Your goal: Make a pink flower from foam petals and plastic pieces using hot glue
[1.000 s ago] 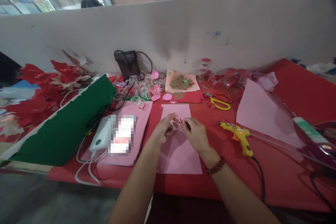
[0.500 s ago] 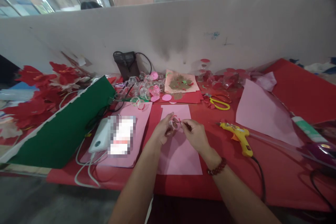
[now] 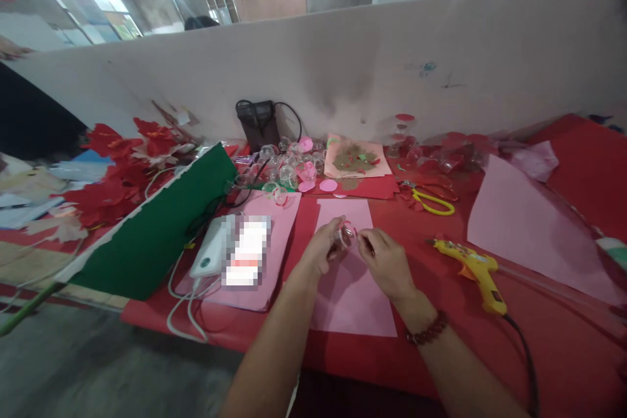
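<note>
My left hand (image 3: pixel 321 250) is closed around a small clear plastic ball (image 3: pixel 347 234) with red and pink bits on it, held just above a pink paper sheet (image 3: pixel 350 281) on the red table. My right hand (image 3: pixel 386 261), with a bead bracelet at the wrist, pinches at the ball's right side; what its fingertips hold is too small to make out. A pile of similar clear balls (image 3: pixel 284 166) lies at the back of the table.
A yellow glue gun (image 3: pixel 477 266) with its cord lies to the right. Yellow scissors (image 3: pixel 434 202), a large pink sheet (image 3: pixel 529 228), a green board (image 3: pixel 157 228), a white power bank (image 3: pixel 210 253) with cables, a black pouch (image 3: pixel 257 121) and red paper flowers (image 3: pixel 117 170) surround the work spot.
The view has swung left, so everything sits further right in the frame. Both hands stay together on the small clear ball.
</note>
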{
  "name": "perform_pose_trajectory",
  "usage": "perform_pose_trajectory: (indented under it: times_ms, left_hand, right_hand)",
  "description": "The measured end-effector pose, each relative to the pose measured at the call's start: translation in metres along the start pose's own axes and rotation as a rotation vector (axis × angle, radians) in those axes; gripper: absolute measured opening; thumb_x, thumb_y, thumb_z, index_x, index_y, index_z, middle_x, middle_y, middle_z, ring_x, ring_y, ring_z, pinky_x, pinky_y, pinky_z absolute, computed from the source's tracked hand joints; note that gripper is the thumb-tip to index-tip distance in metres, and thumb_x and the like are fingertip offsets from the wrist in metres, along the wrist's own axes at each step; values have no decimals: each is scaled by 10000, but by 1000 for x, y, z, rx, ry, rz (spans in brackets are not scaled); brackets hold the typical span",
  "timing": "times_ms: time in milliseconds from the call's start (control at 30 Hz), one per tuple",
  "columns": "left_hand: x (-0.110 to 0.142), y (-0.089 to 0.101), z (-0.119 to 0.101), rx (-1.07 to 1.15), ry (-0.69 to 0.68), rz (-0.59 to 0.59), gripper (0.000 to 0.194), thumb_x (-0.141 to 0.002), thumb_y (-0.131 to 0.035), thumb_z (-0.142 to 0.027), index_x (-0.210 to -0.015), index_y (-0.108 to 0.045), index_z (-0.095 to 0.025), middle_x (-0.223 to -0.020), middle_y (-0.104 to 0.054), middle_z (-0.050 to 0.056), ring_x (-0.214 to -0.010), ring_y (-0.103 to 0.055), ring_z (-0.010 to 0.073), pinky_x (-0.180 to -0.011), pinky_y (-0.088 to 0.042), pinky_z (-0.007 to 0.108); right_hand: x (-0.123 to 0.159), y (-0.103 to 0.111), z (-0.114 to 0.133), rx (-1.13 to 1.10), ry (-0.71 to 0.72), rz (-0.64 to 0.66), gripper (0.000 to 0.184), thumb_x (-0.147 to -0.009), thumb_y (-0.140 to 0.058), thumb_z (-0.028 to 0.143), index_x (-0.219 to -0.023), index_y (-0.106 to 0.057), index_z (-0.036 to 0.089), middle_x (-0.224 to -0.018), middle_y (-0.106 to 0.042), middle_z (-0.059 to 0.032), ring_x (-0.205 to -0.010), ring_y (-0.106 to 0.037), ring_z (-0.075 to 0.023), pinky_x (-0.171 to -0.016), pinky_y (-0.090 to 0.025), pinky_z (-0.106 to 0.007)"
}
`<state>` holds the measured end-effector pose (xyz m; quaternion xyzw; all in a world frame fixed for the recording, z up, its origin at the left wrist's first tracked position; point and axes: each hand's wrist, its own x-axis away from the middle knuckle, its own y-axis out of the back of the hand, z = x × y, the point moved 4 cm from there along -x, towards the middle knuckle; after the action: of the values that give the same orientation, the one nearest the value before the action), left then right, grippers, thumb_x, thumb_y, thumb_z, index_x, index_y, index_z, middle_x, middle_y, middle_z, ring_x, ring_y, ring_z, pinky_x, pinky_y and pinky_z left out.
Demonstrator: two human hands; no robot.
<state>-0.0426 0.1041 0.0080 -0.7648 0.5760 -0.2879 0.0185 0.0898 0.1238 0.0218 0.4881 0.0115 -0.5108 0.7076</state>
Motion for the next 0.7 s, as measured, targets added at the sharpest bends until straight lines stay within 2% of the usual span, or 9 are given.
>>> perform_pose_trajectory:
  times_ms: [133,367,533,633,700]
  left_hand:
    - [5,-2,-1,10,9,3,409,-728,-579,-548,-602,-560,-159,-457,-461,-38,-306,-283,37,-366,-133,219]
    - [0,-2,2,-17,-37,59,442,-748,-542,-594,-660,-584,-162,-479,-483,-33,-325,-320,54,-370,-156,227]
    - [-1,-4,6,-54,-54,87,534,-762,-494,-663,-708,-617,-146,-527,-519,-11,-363,-355,54,-376,-185,215]
    - [3,-6,4,23,-105,99,536,-762,-513,-667,-869,-649,-159,-672,-596,19,-463,-474,66,-437,-311,196]
    - [7,-8,-1,107,-177,161,483,-730,-641,-574,-1057,-628,-220,-899,-644,37,-575,-545,67,-553,-408,206]
  right_hand:
    - [-1,4,-1,-152,-89,-34,156,-898,-471,247,-880,-615,190,-826,-662,-64,-708,-603,-175,-680,-455,-278]
    - [-2,-3,-11,-352,-275,17,196,-879,-502,319,-882,-642,182,-795,-690,-50,-668,-624,-164,-646,-476,-262]
    - [-1,-5,-15,-306,-299,46,228,-882,-484,342,-874,-646,182,-789,-695,-47,-661,-629,-164,-645,-464,-262]
    - [-2,0,-16,-232,-330,3,235,-877,-475,347,-836,-641,186,-759,-686,-44,-651,-621,-167,-627,-448,-260]
    - [-2,3,-17,-199,-360,-37,233,-868,-472,351,-816,-630,188,-724,-674,-38,-629,-610,-165,-610,-440,-258]
